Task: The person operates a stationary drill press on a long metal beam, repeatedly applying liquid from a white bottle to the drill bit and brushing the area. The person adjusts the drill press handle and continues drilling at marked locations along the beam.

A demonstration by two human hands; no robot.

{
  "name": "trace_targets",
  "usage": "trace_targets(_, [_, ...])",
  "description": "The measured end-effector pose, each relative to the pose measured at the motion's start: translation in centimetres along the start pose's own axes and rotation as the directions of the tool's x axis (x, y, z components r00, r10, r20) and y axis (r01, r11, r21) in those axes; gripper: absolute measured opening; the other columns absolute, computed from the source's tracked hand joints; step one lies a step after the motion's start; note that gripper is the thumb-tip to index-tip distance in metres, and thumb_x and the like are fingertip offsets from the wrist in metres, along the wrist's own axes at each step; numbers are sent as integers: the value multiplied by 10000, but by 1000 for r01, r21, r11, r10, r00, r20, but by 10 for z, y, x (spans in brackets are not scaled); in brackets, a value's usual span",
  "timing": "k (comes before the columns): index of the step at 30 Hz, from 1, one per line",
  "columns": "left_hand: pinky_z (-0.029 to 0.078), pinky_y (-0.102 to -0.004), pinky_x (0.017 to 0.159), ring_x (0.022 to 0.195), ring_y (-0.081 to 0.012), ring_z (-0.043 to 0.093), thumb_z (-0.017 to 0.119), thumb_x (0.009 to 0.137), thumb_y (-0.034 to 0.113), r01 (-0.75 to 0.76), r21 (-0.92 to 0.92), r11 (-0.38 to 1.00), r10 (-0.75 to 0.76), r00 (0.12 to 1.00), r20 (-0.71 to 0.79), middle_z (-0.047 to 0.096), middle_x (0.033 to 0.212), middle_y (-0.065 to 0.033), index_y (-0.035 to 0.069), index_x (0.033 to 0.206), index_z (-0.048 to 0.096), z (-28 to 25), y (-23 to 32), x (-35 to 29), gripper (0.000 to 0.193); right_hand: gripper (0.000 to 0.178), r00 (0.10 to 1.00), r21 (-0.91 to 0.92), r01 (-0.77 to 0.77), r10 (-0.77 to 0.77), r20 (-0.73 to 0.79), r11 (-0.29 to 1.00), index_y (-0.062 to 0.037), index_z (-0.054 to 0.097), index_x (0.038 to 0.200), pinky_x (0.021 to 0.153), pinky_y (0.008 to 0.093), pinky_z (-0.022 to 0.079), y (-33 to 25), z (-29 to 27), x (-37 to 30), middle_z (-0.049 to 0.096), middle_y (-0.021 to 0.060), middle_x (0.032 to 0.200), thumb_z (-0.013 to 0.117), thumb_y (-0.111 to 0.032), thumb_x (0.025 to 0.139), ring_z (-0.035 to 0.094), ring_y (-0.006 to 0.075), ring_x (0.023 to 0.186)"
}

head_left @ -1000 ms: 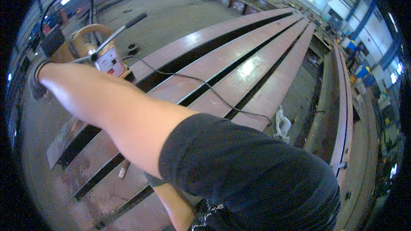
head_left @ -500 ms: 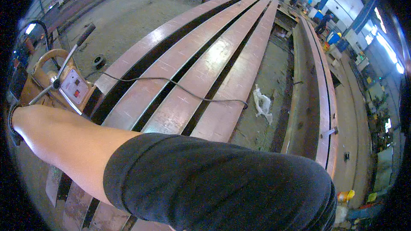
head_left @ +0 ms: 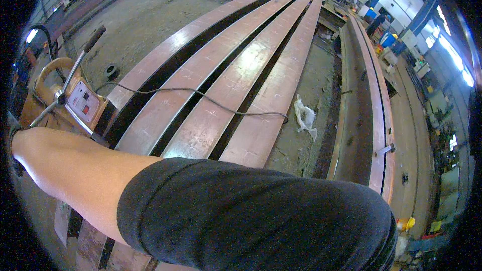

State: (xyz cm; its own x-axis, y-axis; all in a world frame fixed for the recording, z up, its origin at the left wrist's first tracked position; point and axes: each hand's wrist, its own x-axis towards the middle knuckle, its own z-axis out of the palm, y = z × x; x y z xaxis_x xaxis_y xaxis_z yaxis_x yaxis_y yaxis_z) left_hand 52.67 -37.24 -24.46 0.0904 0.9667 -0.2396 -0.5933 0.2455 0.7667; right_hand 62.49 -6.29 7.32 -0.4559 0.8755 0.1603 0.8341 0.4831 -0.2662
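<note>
My right arm (head_left: 70, 163), in a dark short sleeve (head_left: 251, 211), reaches across the front from the lower right to the left rim. The hand lies in the dark rim, its fingers hidden, beside a portable drill. This drill has a tan body, a pale control panel (head_left: 83, 101) with a red switch, and a spoked feed handle (head_left: 61, 99) with a black grip. Contact between hand and drill cannot be made out. Long reddish steel beams (head_left: 241, 83) with white cross marks run away from me. A dark cable (head_left: 201, 95) lies across them. My left hand is not in view.
A crumpled clear plastic bag (head_left: 305, 115) lies on the floor right of the beams. A dark ring-shaped part (head_left: 111, 71) lies left of them. Another long beam (head_left: 369, 85) stands at right, with a small metal piece (head_left: 385, 149) on it. A person (head_left: 376, 25) stands far right.
The view has shifted slightly, so the beams and drill sit a little further left and the beams a little higher. My arm keeps nearly the same pose; the feed handle looks much the same.
</note>
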Motion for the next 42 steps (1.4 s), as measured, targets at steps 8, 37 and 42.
trace_targets(8, [618,-427,814,954,-294,713,703,929,594,21,-87,996,-22,1000,-1,681,1129,-140,24,1398,498,1,5,-8,766,267,996,9,89,-89,26,996,-104,774,1054,566,370,503,-44,14,26,622,21,717,631,-316,978,622,165,651])
trace_targets(37, [627,-420,800,922,-283,724,715,935,568,219,-428,877,-197,976,95,689,1068,-122,14,1303,559,6,-20,-22,684,244,936,-86,338,-326,133,937,-124,762,1012,592,394,583,-139,30,38,728,67,870,630,-294,899,707,200,698])
trace_targets(42, [629,-412,775,883,-280,730,703,950,550,206,-414,887,-192,978,74,697,1028,-129,0,1290,562,4,-25,-22,662,296,974,-68,216,-210,83,974,-114,798,904,548,398,558,-155,21,11,725,99,782,584,-319,888,671,221,622])
